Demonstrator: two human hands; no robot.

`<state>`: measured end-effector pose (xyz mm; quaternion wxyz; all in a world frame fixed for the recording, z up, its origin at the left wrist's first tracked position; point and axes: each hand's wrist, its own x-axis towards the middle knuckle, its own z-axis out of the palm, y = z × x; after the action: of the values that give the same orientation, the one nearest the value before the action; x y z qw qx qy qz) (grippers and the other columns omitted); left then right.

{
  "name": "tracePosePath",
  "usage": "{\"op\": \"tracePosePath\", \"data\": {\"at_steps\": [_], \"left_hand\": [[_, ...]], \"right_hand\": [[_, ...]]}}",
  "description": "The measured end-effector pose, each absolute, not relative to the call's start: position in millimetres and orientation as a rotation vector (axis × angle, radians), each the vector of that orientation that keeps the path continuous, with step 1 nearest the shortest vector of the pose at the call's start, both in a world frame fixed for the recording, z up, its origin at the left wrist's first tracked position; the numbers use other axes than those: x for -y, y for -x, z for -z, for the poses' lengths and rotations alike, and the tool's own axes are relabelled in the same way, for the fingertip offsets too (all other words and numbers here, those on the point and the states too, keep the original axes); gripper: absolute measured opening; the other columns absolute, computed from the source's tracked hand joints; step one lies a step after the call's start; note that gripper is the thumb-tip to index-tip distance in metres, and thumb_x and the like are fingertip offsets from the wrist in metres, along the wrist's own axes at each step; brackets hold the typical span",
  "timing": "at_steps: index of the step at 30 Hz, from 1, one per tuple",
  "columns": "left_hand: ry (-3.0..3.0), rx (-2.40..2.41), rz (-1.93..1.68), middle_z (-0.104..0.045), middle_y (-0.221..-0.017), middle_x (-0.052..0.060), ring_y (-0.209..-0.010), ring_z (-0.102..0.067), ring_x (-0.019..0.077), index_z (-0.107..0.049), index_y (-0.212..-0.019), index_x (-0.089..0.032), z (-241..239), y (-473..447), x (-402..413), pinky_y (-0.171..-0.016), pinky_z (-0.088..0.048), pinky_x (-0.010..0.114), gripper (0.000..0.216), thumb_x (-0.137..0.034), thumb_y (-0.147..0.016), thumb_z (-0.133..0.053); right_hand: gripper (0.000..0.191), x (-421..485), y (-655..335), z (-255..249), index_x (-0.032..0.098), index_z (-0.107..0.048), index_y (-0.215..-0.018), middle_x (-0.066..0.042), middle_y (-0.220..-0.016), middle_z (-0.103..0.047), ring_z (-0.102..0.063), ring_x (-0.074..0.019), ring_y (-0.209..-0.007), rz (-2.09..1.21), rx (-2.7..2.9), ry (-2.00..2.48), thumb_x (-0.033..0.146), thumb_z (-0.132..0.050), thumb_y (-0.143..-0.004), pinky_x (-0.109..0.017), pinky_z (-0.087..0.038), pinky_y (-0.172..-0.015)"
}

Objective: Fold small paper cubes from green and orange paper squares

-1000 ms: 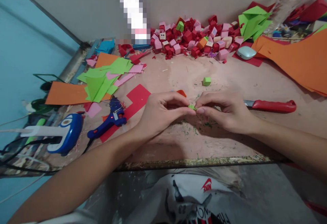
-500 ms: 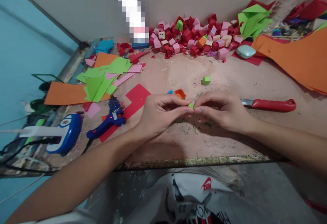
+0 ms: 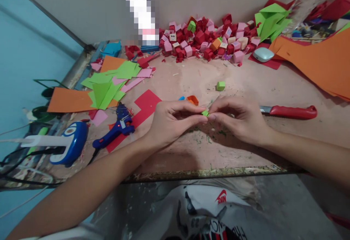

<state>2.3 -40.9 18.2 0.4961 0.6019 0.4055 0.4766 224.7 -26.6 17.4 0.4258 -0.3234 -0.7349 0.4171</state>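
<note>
Between my two hands, low over the table, is a small folded piece of green paper [image 3: 205, 113]. My left hand [image 3: 173, 121] pinches it from the left with thumb and forefinger. Thumb and fingertips of my right hand [image 3: 237, 117] close on its right side, hiding part of it. Just behind my left fingers sits a small orange paper box [image 3: 193, 100], with a blue bit [image 3: 182, 98] beside it. A green paper cube [image 3: 220, 86] stands on the table beyond my right hand. To the right of that hand lies a red-handled knife [image 3: 294, 112].
A blue glue gun [image 3: 124, 125] rests on red paper [image 3: 147, 103] at left, near a blue-and-white corded device [image 3: 72, 143]. Green sheets [image 3: 104, 90] lie behind it. Many red and pink paper cubes [image 3: 201, 37] pile along the wall. Orange sheets [image 3: 317, 65] cover the right side.
The fingers of my right hand have shifted slightly on the green paper piece, and a little more of it shows. My left hand keeps its pinch; the table items stay put.
</note>
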Motion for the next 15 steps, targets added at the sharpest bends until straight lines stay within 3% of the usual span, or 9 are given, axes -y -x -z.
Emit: {"op": "tracePosePath", "data": {"at_steps": [15], "left_hand": [[-1.604,-1.056,-1.148,-0.086,-0.097,0.007,-0.084,-0.082,0.0205,-0.088,-0.098,-0.021,-18.3,-1.4,39.8,-0.079,-0.07,0.031,0.021,-0.037,-0.085,-0.092]], "right_hand": [[0.011,30.0,-222.5,-19.4,0.024,-0.078,-0.09,-0.003,-0.086,-0.079,-0.071,-0.017,-0.073,-0.985,1.83,0.861,0.032,-0.078,-0.097,-0.03,-0.059,-0.065]]}}
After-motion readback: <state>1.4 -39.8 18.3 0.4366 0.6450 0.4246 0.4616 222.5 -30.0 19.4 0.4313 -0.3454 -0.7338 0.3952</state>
